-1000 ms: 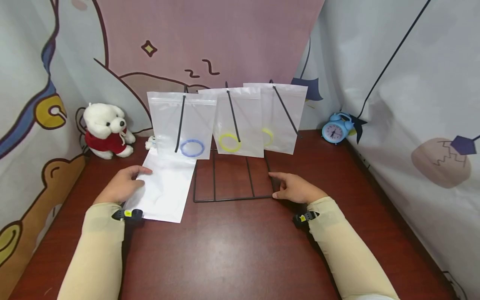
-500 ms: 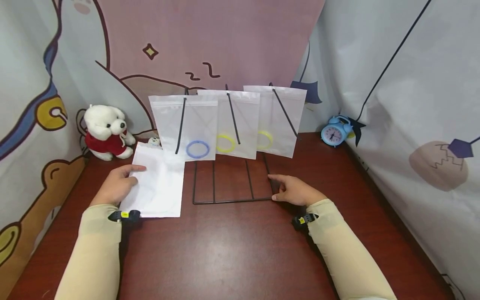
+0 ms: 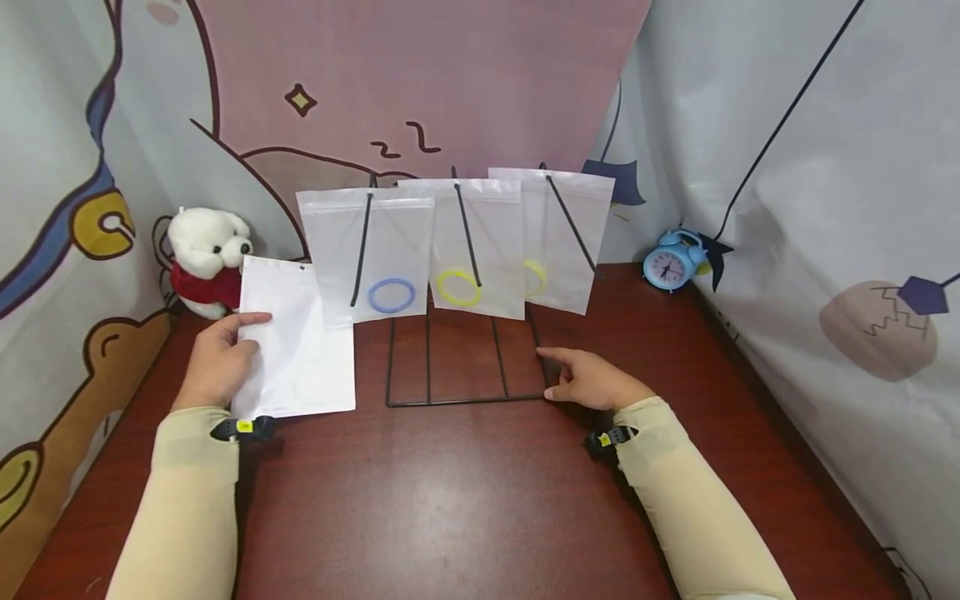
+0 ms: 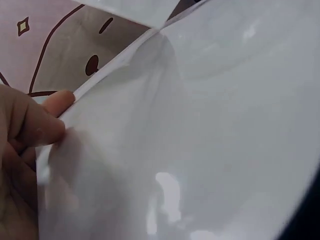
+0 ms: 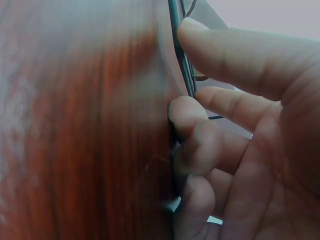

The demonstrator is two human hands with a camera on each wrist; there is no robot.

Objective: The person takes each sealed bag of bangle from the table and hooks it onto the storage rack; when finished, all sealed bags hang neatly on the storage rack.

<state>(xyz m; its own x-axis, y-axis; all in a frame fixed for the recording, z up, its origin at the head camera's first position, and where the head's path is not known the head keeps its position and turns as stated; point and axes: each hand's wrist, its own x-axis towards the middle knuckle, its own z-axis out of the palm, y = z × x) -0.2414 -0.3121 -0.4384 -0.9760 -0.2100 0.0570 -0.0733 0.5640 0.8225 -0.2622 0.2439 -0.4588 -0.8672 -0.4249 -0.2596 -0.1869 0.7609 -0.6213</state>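
Observation:
My left hand (image 3: 216, 360) pinches the left edge of a white zip-lock bag (image 3: 300, 371), thumb in front and fingers behind. The bag stands tilted up, with a small hole near its top edge. In the left wrist view, the bag (image 4: 225, 125) fills most of the frame. A black wire rack (image 3: 465, 403) stands mid-table. Against its right base wire, my right hand (image 3: 592, 379) holds thumb and index finger, its other fingers curled near the tabletop. From the rack's hooks hang a bag with a blue ring (image 3: 392, 296) and two bags with yellow rings (image 3: 459, 288).
A white plush dog (image 3: 206, 250) in red sits at the back left, partly behind the held bag. At the back right stands a blue alarm clock (image 3: 670, 262). Printed curtains (image 3: 480, 83) enclose the brown table (image 3: 450, 500).
My left hand has moved left and slightly up with the bag, which now stands higher and covers part of the plush dog. The right hand stays at the rack. The hung bags swing slightly.

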